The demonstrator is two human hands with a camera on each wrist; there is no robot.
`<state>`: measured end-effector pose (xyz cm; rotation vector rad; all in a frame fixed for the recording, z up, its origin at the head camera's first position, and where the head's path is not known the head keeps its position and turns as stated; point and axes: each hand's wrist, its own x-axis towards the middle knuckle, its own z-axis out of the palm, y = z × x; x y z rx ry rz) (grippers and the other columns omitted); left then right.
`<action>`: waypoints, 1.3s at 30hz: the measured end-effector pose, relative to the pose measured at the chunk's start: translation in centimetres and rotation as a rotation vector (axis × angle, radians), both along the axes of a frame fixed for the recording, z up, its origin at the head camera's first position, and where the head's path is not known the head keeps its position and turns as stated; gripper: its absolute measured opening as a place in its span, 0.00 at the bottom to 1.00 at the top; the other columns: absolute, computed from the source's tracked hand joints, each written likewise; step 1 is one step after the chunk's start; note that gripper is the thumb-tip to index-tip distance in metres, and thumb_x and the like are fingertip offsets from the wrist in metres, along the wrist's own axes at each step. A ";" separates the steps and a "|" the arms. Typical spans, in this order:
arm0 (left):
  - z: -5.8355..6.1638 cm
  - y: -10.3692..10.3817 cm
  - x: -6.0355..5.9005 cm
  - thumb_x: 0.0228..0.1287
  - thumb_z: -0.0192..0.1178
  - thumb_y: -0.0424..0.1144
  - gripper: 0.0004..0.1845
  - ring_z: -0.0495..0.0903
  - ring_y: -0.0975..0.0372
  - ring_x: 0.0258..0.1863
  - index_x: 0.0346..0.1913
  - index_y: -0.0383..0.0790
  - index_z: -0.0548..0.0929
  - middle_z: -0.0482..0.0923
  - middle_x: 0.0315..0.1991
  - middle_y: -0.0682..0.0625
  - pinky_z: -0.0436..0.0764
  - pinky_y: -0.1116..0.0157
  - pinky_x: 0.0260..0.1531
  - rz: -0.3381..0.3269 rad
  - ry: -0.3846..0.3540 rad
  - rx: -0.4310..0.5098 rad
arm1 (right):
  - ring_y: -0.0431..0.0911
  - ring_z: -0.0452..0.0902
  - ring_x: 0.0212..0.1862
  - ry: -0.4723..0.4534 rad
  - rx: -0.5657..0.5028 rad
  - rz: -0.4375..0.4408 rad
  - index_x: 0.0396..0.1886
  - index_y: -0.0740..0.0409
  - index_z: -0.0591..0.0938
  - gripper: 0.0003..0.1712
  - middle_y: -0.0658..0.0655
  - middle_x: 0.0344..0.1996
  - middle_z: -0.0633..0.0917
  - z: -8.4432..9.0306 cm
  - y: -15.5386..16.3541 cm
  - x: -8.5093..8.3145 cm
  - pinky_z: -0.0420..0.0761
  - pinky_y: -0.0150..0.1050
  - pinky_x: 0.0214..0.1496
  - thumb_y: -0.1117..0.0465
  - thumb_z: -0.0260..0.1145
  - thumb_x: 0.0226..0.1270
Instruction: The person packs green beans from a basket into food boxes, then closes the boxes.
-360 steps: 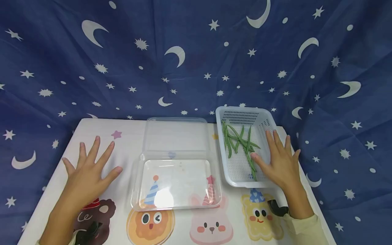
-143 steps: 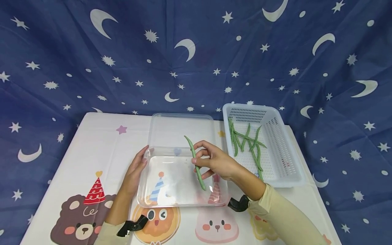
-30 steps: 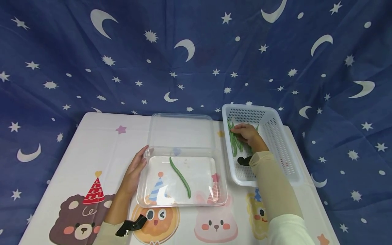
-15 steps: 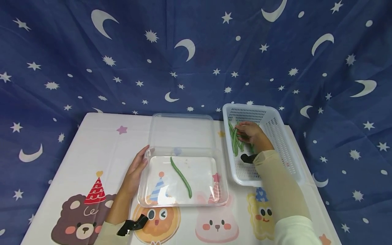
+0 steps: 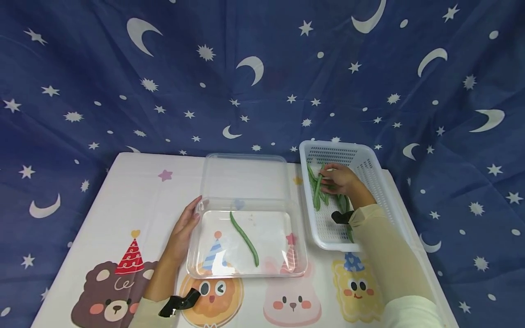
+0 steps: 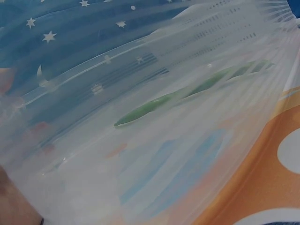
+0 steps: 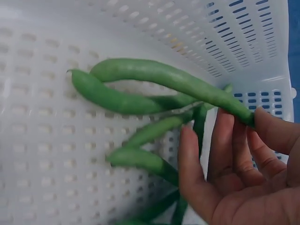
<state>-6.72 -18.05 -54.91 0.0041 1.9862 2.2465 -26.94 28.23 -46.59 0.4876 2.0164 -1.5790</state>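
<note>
In the head view, my left hand (image 5: 180, 234) rests along the left side of a clear plastic box (image 5: 246, 276), fingers reaching its far corner and thumb at the rim. A single green bean (image 5: 244, 239) lies slantwise in that box; the left wrist view shows the bean (image 6: 145, 108) through the clear wall. My right hand (image 5: 342, 180) is inside a white perforated basket (image 5: 311, 228). There it pinches one end of a green bean (image 7: 164, 77) between thumb and fingertips. Several other green beans (image 7: 140, 158) lie below and beside the hand, partly hidden by it.
A clear lid (image 5: 246, 175) lies flat behind the plastic box. The tablecloth (image 5: 143, 196) is white with cartoon prints. A dark blue curtain (image 5: 262, 77) with moons and stars hangs behind the table.
A bean was in the right hand above the box earlier; one now lies in the box. The right hand went to the basket, then drifted slightly right with a bean. The left hand stays.
</note>
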 end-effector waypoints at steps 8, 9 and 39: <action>0.0 0.1 0.1 0.83 0.41 0.49 0.29 0.51 0.49 0.82 0.82 0.57 0.53 0.50 0.83 0.49 0.62 0.54 0.74 0.000 0.001 -0.011 | 0.48 0.78 0.44 0.082 -0.055 0.104 0.49 0.54 0.69 0.06 0.60 0.57 0.79 1.5 0.7 1.4 0.86 0.48 0.55 0.57 0.54 0.83; 0.0 0.1 0.1 0.83 0.41 0.49 0.29 0.51 0.49 0.82 0.82 0.58 0.53 0.50 0.83 0.49 0.64 0.57 0.73 -0.001 -0.002 -0.013 | 0.49 0.78 0.44 0.095 -0.052 0.127 0.49 0.54 0.68 0.06 0.61 0.57 0.79 1.7 0.8 1.7 0.87 0.47 0.53 0.56 0.53 0.83; 0.0 0.1 0.2 0.83 0.41 0.48 0.29 0.50 0.48 0.82 0.82 0.57 0.53 0.50 0.83 0.49 0.69 0.70 0.66 -0.006 0.003 0.012 | 0.43 0.84 0.38 0.219 -0.186 0.258 0.65 0.51 0.59 0.30 0.51 0.41 0.79 6.1 -1.7 8.7 0.89 0.40 0.39 0.64 0.66 0.74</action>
